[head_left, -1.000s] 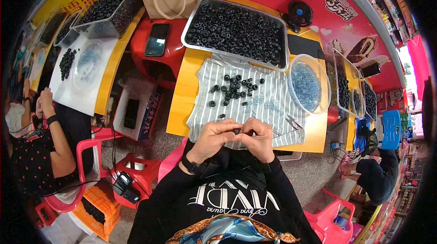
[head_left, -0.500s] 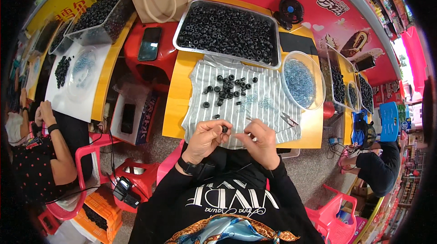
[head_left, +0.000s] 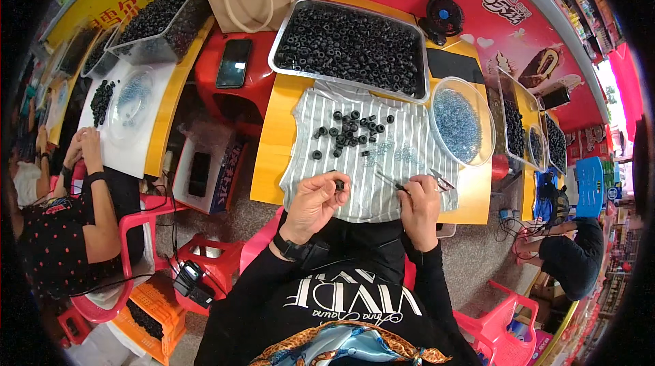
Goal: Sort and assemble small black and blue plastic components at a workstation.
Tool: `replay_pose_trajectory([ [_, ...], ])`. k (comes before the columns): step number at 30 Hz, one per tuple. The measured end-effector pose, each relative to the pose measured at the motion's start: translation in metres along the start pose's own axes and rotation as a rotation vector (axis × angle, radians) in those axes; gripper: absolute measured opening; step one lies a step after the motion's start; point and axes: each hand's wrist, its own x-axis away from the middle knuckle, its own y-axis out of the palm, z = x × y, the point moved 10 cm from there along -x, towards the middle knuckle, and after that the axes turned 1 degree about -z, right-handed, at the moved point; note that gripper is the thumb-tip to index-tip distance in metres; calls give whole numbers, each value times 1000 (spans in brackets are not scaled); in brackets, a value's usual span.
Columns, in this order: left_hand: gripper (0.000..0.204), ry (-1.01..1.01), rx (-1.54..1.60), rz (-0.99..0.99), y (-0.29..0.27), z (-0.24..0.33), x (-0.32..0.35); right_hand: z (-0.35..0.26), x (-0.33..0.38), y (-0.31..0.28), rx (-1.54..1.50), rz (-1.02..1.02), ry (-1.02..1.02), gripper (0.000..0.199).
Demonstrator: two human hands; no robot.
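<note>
My left hand (head_left: 314, 206) pinches a small black ring-shaped part (head_left: 339, 185) between thumb and fingers, above the near edge of a striped grey cloth (head_left: 310, 178). A slim dark tool with a thin pointed tip (head_left: 390, 180) is gripped in my right hand (head_left: 420, 208), its tip directed up and left over the cloth. Whether it is a pair of tweezers or a pick, I cannot make out. Beyond my hands lies a loose pile of black ring parts (head_left: 351, 130). Tiny clear bluish rings (head_left: 408, 156) are scattered just right of it.
A metal tray (head_left: 273, 59) full of black parts stands behind the cloth. To the right are a round tub of bluish rings (head_left: 458, 124) and snips (head_left: 443, 182). A red stool with a phone (head_left: 234, 64) is left. Another person's hands (head_left: 85, 151) are at the left table.
My right hand has moved right and down, away from my left, and the slim tool now shows in it. My left hand still holds the black part. The view has shifted slightly.
</note>
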Motion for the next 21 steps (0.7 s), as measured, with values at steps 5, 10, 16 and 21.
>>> replay_pose_trajectory([
  [5,34,2,-3,-11,2,0,0,-22,-3,1,-461,-75,129,13],
  [10,30,4,-6,0,0,-1,0,-60,-4,14,-381,-235,-52,10],
  [16,31,13,-94,-9,3,0,1,-64,-5,12,-360,-254,-29,17],
  [21,22,84,-209,-18,10,6,1,-81,-3,26,-202,-397,-115,29],
])
